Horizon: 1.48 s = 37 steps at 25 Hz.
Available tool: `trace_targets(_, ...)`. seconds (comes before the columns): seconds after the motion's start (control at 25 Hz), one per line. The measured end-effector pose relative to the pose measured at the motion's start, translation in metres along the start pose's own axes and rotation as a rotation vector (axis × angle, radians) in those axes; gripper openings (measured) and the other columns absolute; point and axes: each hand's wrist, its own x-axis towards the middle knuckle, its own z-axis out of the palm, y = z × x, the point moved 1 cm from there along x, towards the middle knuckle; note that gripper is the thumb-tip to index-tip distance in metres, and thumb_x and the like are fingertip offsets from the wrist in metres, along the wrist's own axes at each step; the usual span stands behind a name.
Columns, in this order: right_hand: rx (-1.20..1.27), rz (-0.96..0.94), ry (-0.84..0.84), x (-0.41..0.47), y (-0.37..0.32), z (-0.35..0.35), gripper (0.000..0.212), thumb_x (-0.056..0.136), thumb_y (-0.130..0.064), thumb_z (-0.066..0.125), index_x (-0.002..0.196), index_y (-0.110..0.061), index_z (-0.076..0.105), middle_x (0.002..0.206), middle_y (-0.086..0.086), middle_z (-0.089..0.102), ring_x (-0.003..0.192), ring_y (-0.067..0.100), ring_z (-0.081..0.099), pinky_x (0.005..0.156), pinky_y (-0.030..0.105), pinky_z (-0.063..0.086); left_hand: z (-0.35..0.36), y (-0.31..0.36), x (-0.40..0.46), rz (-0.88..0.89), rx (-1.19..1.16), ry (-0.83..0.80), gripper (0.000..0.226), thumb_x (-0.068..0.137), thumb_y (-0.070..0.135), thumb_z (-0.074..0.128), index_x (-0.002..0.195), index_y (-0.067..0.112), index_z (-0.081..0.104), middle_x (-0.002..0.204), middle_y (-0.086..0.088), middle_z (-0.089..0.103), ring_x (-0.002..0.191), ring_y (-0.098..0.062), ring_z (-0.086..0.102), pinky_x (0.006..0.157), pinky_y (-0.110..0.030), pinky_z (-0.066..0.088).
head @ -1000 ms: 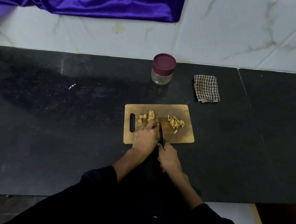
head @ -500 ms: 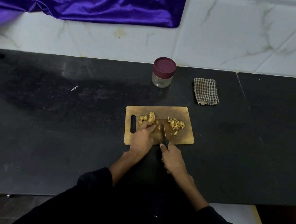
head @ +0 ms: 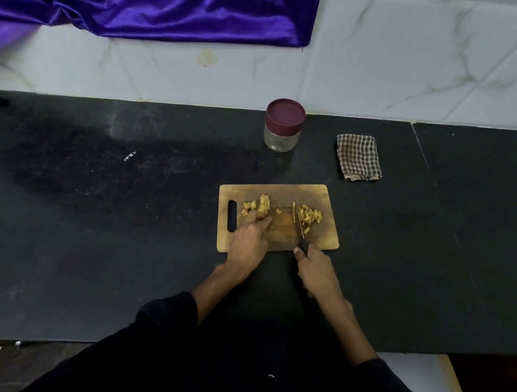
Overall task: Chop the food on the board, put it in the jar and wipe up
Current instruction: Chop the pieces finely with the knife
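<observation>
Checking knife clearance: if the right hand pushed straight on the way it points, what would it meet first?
Probably the cut yellow food pile beside the knife blade held by the right hand; beyond lies bare wooden chopping board. Depth is unclear.

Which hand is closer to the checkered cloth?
The right hand. It grips the knife at the board's near edge, below the checkered cloth. The left hand rests on the board's other side, farther away.

No readable text, label, brand or number shows on anything in view.
</observation>
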Motion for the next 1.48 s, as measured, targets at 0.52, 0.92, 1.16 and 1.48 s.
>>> trace_targets(0.52,-0.071,-0.112,0.09,-0.007,0.005,-0.007,0.041,0.104,-0.046,0.035,0.121,-0.015,0.055,0.106,0.009,0.064,0.1,0.027,0.062,0.084,0.043,0.051,-0.009,0.007,-0.001,-0.004,-0.042,0.007,0.051,0.089,-0.001,0.047,0.136,0.016,0.049,0.134,-0.002,0.043,0.115,-0.019,0.05,0.091,-0.033,0.049)
trace_targets(0.92,-0.193,-0.192,0.236,-0.014,0.006,-0.015,0.036,0.099,-0.046,0.048,0.127,-0.023,0.055,0.103,0.003,0.067,0.096,0.023,0.065,0.079,0.037,0.052,-0.02,0.039,0.003,0.18,0.21,0.01,0.058,0.093,0.011,0.051,0.144,0.031,0.035,0.144,-0.002,0.03,0.104,-0.018,0.058,0.088,-0.036,0.047)
trace_targets(1.16,-0.225,-0.209,0.28,-0.012,0.008,-0.016,0.035,0.098,-0.045,0.053,0.125,-0.024,0.057,0.098,-0.002,0.066,0.09,0.016,0.066,0.08,0.04,0.056,-0.016,0.043,0.014,0.251,0.286,-0.057,0.057,0.091,0.016,0.058,0.142,0.03,0.038,0.143,-0.007,0.026,0.106,-0.021,0.057,0.083,-0.029,0.05)
trace_targets(1.48,-0.231,-0.162,0.251,-0.012,0.012,-0.017,0.032,0.102,-0.044,0.043,0.117,-0.021,0.059,0.101,0.005,0.064,0.098,0.027,0.063,0.075,0.036,0.047,-0.017,0.044,0.01,0.261,0.27,-0.075,0.062,0.089,0.014,0.059,0.144,0.028,0.034,0.147,-0.004,0.023,0.11,-0.022,0.056,0.082,-0.029,0.05)
